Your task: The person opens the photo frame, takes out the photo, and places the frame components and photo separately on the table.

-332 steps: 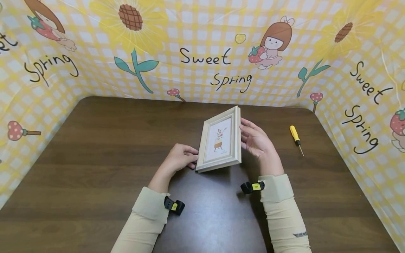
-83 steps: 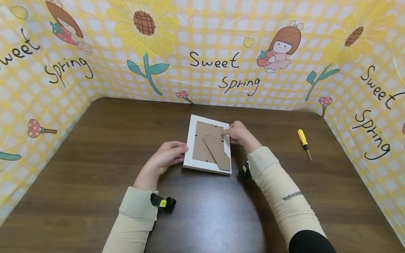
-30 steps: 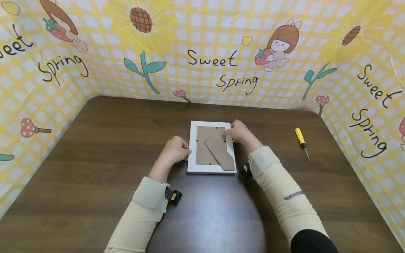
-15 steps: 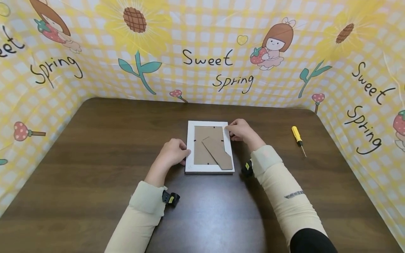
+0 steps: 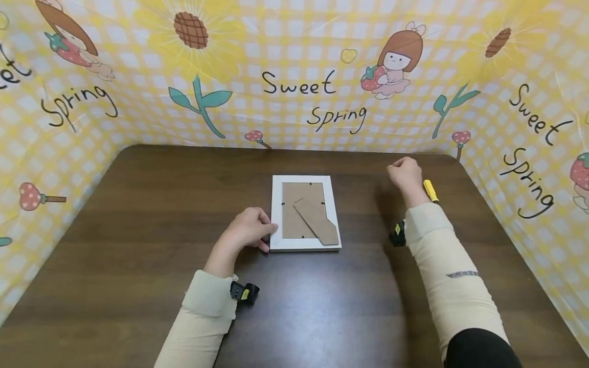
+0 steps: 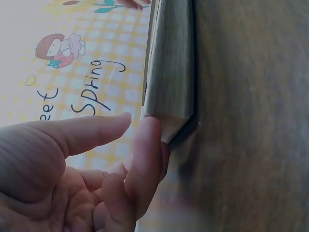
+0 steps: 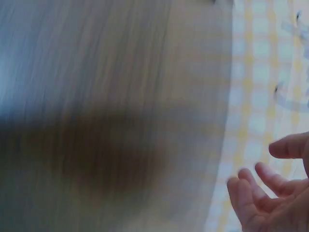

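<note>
A picture frame (image 5: pixel 278 204) lies face down on the dark wood table, its white back and brown backing board (image 5: pixel 294 225) upward. A slanted cardboard stand leg (image 5: pixel 322 227) lies against that board. My left hand (image 5: pixel 248 227) is at the frame's lower left corner. In the left wrist view its index fingertip touches the frame's side edge (image 6: pixel 171 72), while the thumb stands a little apart from it. My right hand (image 5: pixel 406 174) is in the air right of the frame, beside a screwdriver (image 5: pixel 430 190) with a yellow handle. Nothing sits between its loosely bent fingers (image 7: pixel 239 193).
The screwdriver's shaft is hidden behind the right forearm. A yellow checked cloth (image 5: pixel 285 56) with printed flowers and lettering rises along the back and sides of the table (image 5: pixel 138 204). Each wrist carries a small black camera.
The frame has been turned from face up to face down and laid flat. In the last half second my right hand has let go of it and moved right, towards the screwdriver.
</note>
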### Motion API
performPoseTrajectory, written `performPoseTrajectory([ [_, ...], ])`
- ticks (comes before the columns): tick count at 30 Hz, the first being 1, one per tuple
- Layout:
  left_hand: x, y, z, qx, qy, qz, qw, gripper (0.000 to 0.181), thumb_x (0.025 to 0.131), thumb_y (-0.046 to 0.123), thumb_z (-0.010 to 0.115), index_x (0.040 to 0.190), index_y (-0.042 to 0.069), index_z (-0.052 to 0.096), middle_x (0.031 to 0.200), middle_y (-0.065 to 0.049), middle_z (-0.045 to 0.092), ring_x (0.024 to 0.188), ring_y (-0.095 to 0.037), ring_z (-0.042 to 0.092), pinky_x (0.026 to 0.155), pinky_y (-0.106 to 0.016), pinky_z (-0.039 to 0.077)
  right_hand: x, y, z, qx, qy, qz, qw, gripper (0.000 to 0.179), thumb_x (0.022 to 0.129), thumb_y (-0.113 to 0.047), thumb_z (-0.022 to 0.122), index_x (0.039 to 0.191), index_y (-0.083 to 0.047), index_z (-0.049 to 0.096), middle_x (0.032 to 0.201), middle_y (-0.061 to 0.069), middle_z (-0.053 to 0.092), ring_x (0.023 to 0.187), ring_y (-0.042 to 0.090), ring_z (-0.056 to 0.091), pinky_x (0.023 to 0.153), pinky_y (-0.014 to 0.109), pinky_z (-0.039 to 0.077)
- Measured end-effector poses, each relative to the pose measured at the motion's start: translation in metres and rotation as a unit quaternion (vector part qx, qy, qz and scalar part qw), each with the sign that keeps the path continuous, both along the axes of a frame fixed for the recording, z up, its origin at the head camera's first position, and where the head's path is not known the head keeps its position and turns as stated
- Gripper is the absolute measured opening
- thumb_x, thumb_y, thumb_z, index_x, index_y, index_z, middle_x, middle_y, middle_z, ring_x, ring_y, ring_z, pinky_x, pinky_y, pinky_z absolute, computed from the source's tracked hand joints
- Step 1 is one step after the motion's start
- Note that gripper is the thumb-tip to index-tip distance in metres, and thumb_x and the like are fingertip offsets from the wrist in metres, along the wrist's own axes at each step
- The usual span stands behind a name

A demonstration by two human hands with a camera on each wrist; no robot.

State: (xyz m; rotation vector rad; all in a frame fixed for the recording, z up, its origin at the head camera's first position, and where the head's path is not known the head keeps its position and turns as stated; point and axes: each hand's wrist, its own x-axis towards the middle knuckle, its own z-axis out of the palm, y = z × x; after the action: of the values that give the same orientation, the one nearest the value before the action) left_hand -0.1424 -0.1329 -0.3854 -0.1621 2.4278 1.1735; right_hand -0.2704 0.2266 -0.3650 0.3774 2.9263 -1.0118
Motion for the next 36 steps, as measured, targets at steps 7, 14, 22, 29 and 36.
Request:
performPoseTrajectory([
  [7,0.0,-0.001,0.004,0.003,0.003,-0.008,1.0,0.023,0.094,0.016,0.067,0.106,-0.001,0.059,0.086,-0.013,0.065,0.056,-0.014,0.069,0.061,-0.027,0.054,0.002,0.048,-0.01,0.045,0.034,-0.058,0.9967,0.044,0.092,-0.021,0.043,0.124,0.007,0.054,0.127,0.031,0.056,0.125,0.05,0.048,0.11,0.054,0.035],
  [14,-0.004,0.003,0.01,0.021,0.014,-0.02,0.9995,0.026,0.093,0.015,0.068,0.11,-0.002,0.056,0.086,-0.013,0.065,0.058,-0.015,0.069,0.061,-0.027,0.053,0.01,0.083,-0.012,0.06,-0.012,-0.087,0.9944,0.054,0.095,-0.024,0.039,0.131,0.015,0.048,0.138,0.039,0.044,0.13,0.056,0.036,0.111,0.059,0.026],
  [22,-0.003,0.005,0.008,0.023,0.014,-0.028,0.9993,0.029,0.094,0.016,0.067,0.113,-0.002,0.054,0.084,-0.013,0.065,0.059,-0.016,0.068,0.063,-0.028,0.053,0.017,0.095,-0.02,0.113,-0.078,-0.078,0.9874,0.06,0.095,-0.027,0.045,0.128,0.023,0.045,0.134,0.044,0.045,0.129,0.056,0.04,0.11,0.06,0.028],
  [29,-0.002,0.007,0.004,0.028,0.02,-0.032,0.9989,0.03,0.095,0.019,0.066,0.112,-0.002,0.053,0.082,-0.013,0.066,0.06,-0.016,0.068,0.064,-0.03,0.054,0.018,0.096,-0.025,0.112,-0.082,-0.08,0.987,0.055,0.091,-0.022,0.048,0.124,0.021,0.049,0.128,0.042,0.05,0.124,0.055,0.046,0.108,0.058,0.036],
  [36,-0.002,0.002,-0.001,0.016,0.019,-0.027,0.9993,0.032,0.095,0.021,0.066,0.114,-0.002,0.052,0.082,-0.012,0.066,0.061,-0.017,0.068,0.066,-0.03,0.053,0.017,0.085,-0.028,0.052,-0.096,-0.083,0.9905,0.069,0.094,-0.027,0.044,0.14,0.022,0.028,0.133,0.042,0.045,0.123,0.052,0.047,0.105,0.055,0.042],
])
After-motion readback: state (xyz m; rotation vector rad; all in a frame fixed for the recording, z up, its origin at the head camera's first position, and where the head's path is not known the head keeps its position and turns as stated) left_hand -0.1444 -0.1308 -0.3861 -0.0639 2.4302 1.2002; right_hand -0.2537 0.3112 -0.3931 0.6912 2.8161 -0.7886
